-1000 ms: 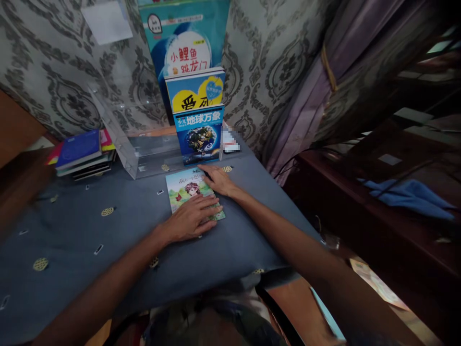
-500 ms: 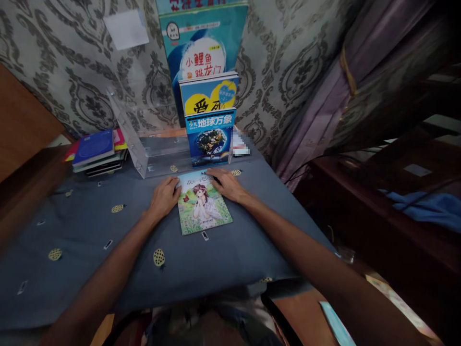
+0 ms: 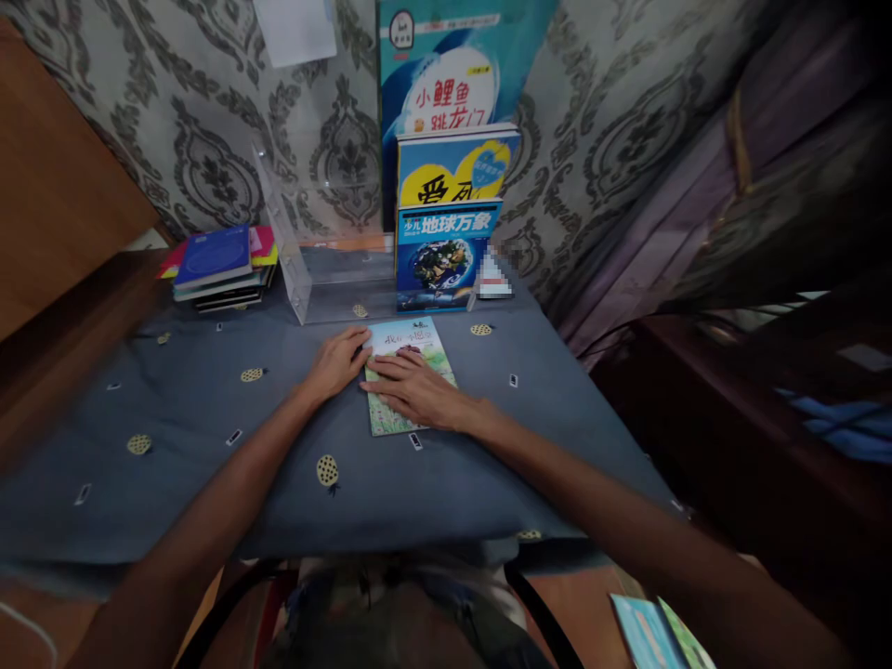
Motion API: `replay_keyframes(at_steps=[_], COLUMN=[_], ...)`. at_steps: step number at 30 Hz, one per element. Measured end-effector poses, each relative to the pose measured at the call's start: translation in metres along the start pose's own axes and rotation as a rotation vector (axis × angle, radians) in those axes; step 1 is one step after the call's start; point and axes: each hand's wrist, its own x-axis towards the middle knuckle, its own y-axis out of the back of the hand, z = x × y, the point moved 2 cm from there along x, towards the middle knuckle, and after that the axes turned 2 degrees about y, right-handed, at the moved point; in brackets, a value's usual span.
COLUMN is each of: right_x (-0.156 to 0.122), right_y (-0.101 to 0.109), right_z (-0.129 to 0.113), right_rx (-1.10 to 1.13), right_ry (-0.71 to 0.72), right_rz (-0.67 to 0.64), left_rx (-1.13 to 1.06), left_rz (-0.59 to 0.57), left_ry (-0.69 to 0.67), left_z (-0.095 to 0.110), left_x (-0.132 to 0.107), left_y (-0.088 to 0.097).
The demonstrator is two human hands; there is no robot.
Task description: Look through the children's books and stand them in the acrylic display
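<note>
Picture book flat on blue tablecloth, near far edge, just before acrylic stand. Right hand open, palm down on cover, gripping nothing; left hand loosely curled, touching book's left edge. Judged thin, light, floppy, glossy-slick: pinch at an edge

The tall teal book reads 小鲤鱼跳龙门 — the blue globe book in front, 地球万象.
</note>
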Motion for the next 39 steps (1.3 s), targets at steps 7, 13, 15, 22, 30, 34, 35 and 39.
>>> replay_keyframes(at_steps=[7,13,15,22,30,34,35,39], right_x=[-0.024,-0.035,-0.036,-0.055,-0.076,-0.077,-0.077,-0.08], right_y=[0.005,0.005,0.005,0.009,0.01,0.014,0.014,0.014], right_z=[-0.022,-0.036,-0.037,-0.007,0.027,0.027,0.028,0.03], right_rx=[0.061,0.058,0.073,0.079,0.08,0.171,0.189,0.232], right_ry=[0.046,0.035,0.018,-0.243,-0.478,-0.487,-0.49,-0.52], right_rz=[-0.022,-0.04,-0.037,0.052,0.296,0.393,0.416,0.485], left_rx=[0.007,0.01,0.009,0.02,0.118,0.185,0.184,0.161], left_rz=[-0.004,0.009,0.007,-0.007,-0.018,-0.029,-0.034,-0.062], left_ry=[0.015,0.001,0.001,0.023,0.023,-0.042,-0.063,-0.178], left_z=[0.0,0.0,-0.001,-0.003,0.005,0.018,0.022,0.042], left_x=[-0.001,-0.001,-0.001,-0.001,-0.002,0.008,0.013,0.043], left_y=[-0.001,-0.001,-0.001,-0.002,0.002,0.003,0.001,-0.016])
